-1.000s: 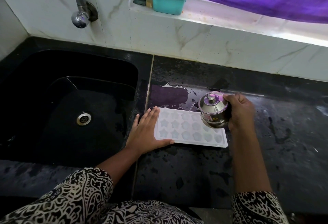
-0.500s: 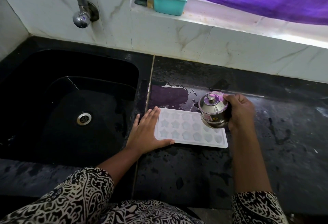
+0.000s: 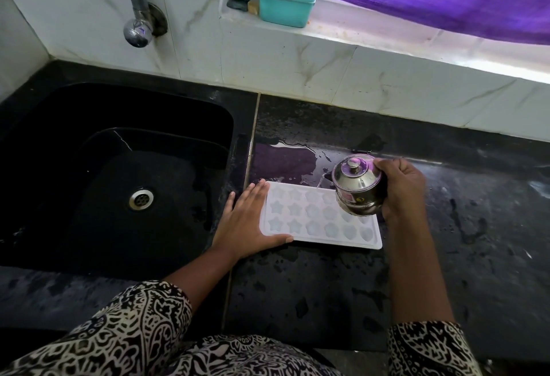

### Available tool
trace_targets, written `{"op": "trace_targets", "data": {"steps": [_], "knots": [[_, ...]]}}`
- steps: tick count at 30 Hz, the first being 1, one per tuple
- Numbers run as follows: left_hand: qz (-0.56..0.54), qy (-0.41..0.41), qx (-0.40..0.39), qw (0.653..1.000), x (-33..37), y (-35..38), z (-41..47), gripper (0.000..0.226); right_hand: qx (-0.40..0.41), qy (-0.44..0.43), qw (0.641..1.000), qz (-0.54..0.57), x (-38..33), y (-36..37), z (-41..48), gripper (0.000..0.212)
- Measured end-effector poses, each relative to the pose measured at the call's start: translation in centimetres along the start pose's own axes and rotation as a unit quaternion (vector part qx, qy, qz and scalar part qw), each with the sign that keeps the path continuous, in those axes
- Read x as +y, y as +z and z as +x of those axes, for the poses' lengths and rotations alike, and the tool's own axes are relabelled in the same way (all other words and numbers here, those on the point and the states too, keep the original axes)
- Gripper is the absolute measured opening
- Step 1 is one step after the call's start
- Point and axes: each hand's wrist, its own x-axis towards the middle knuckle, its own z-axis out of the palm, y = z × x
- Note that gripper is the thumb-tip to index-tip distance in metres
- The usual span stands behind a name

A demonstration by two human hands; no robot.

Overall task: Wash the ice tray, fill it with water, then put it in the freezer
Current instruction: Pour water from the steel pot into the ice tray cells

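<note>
Spillage looked the main risk. At the left, the black sink (image 3: 119, 167) lay just beyond the counter seam. The left hand (image 3: 247, 221) lay flat with straight fingers against the left edge of the ice tray (image 3: 318, 218), thumb along its near edge, gripping nothing and only bracing it. The tray sat flat on the wet counter (image 3: 297, 286), just right of the sink; how full its star and heart cells were, I could not tell. A nudge from that bracing hand would, I judged, slop the shallow cells over.

Further right, the steel pot (image 3: 357, 188) hung tilted over the tray's far right corner with the right hand (image 3: 404, 188) curled round its body. A thin thread of water seemed to leave the spout. Too steep a tilt could flood the cells and feed the puddle (image 3: 282, 161) behind the tray. The lid might slip off, or the wet steel slide in the grip. A brim-full tray would likely spill on the way to the freezer.

As to writing, the teal box (image 3: 285, 6) on the sill and the tray showed none. The pot bore a small sticker (image 3: 351, 197) with a reddish patch and a round dark emblem, too small to read.
</note>
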Motion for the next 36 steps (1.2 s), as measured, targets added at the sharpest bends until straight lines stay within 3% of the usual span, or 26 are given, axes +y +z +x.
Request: {"op": "trace_targets", "data": {"steps": [29,36], "knots": [[-0.001,0.003,0.004,1.000,-0.06,0.01,0.00,0.126,-0.012,-0.006,1.000,0.003,-0.06,0.06,0.10,0.024],[0.005,0.004,0.006,1.000,-0.14,0.09,0.06,0.126,-0.020,0.018,0.992,0.121,-0.62,-0.03,0.21,0.034]]}}
